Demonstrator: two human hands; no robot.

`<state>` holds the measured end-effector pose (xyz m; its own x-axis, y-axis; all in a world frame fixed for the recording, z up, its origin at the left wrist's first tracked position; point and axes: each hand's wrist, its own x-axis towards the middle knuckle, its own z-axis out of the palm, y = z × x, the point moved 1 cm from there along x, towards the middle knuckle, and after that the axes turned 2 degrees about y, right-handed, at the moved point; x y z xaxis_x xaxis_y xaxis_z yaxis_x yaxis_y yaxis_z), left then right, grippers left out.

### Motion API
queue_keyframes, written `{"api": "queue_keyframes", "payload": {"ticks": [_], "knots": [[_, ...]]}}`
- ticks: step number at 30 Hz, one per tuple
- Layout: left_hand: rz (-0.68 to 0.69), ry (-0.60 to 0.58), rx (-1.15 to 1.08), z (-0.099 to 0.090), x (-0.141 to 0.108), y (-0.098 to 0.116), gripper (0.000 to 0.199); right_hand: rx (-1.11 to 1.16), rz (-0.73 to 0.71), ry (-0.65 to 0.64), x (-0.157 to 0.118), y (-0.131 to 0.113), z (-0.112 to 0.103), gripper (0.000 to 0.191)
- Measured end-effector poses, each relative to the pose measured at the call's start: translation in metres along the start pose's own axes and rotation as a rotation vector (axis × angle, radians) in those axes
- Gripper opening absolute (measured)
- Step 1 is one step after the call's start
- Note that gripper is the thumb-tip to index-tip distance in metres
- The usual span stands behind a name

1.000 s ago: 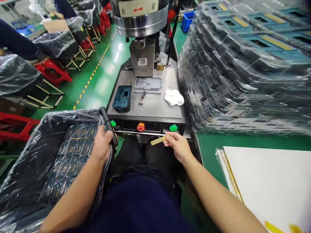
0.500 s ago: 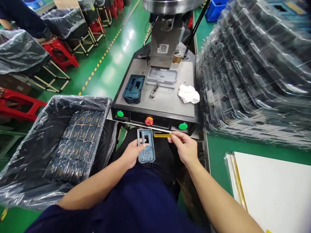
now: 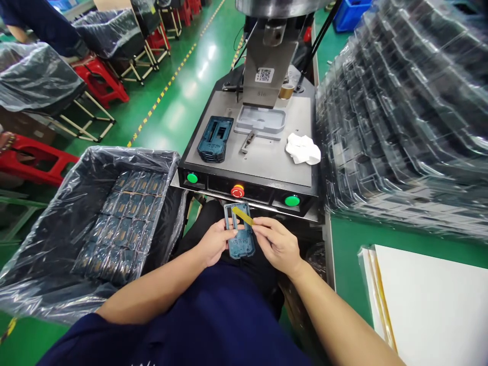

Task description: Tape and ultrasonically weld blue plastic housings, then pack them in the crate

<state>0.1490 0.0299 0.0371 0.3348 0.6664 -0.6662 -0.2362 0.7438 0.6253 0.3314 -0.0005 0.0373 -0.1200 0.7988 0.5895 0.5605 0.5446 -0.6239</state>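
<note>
My left hand [image 3: 215,240] grips a blue-grey plastic housing [image 3: 242,244] by its left side, with fingers showing through its cut-out. Pinched in my right hand [image 3: 277,244] is a thin yellow strip [image 3: 242,215], whose far end lies over the upper part of the housing; whether it touches cannot be made out. On the press's metal plate [image 3: 267,165] rests a darker blue housing stack [image 3: 215,138]. A grey fixture [image 3: 261,120] sits beneath the press head [image 3: 267,66], with a small metal piece [image 3: 248,142] before it.
A plastic-lined bin [image 3: 34,254] with rows of wrapped housings [image 3: 125,223] stands at left. Stacked clear trays [image 3: 400,127] rise at right above white sheets [image 3: 430,300]. The press front carries green buttons [image 3: 292,201] and a red stop button [image 3: 237,191]. White tissue [image 3: 303,149] lies on the plate.
The yellow strip has swung from beside the housing to over its upper part, as my right hand moved left towards it. The camera view has shifted slightly.
</note>
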Motion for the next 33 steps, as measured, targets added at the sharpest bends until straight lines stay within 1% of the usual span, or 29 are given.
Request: {"api": "queue_keyframes", "payload": {"ticks": [5,8,10,12,14,17,20,22,24,28,30,33], "knots": [[0.011,0.002,-0.009,-0.001,0.002,-0.001,0.033,-0.018,-0.021,-0.037,-0.002,0.002,0.003,0.025],[0.020,0.004,0.017,-0.001,0.002,-0.002,0.033,-0.037,0.008,-0.026,-0.001,0.003,0.004,0.026],[0.023,0.010,0.045,-0.001,0.002,-0.002,0.033,-0.051,0.076,0.006,0.000,0.004,0.003,0.025],[0.025,0.018,0.067,-0.001,0.002,-0.003,0.032,-0.031,0.183,0.018,0.000,0.006,0.003,0.020],[0.025,0.032,0.076,0.000,0.002,-0.003,0.030,0.060,0.296,0.001,-0.002,0.009,0.004,0.017],[0.021,0.064,0.065,0.000,0.004,-0.003,0.028,0.246,0.438,-0.040,-0.005,0.014,0.006,0.019],[0.018,0.077,0.025,-0.001,0.005,-0.003,0.028,0.330,0.504,-0.078,-0.007,0.017,0.008,0.017],[0.014,0.069,-0.003,-0.002,0.005,-0.002,0.029,0.324,0.485,-0.091,-0.006,0.017,0.008,0.017],[0.005,0.060,-0.033,-0.002,0.005,-0.002,0.032,0.283,0.420,-0.089,-0.005,0.015,0.007,0.019],[-0.006,-0.008,-0.104,-0.001,0.002,0.000,0.042,0.105,0.173,-0.027,-0.003,0.007,0.004,0.024],[-0.005,-0.050,-0.117,0.000,0.001,0.000,0.042,0.014,0.046,0.000,-0.003,0.003,0.003,0.027],[-0.011,-0.096,-0.116,0.003,-0.001,0.000,0.040,-0.093,-0.104,-0.013,-0.002,-0.002,0.003,0.032]]}}
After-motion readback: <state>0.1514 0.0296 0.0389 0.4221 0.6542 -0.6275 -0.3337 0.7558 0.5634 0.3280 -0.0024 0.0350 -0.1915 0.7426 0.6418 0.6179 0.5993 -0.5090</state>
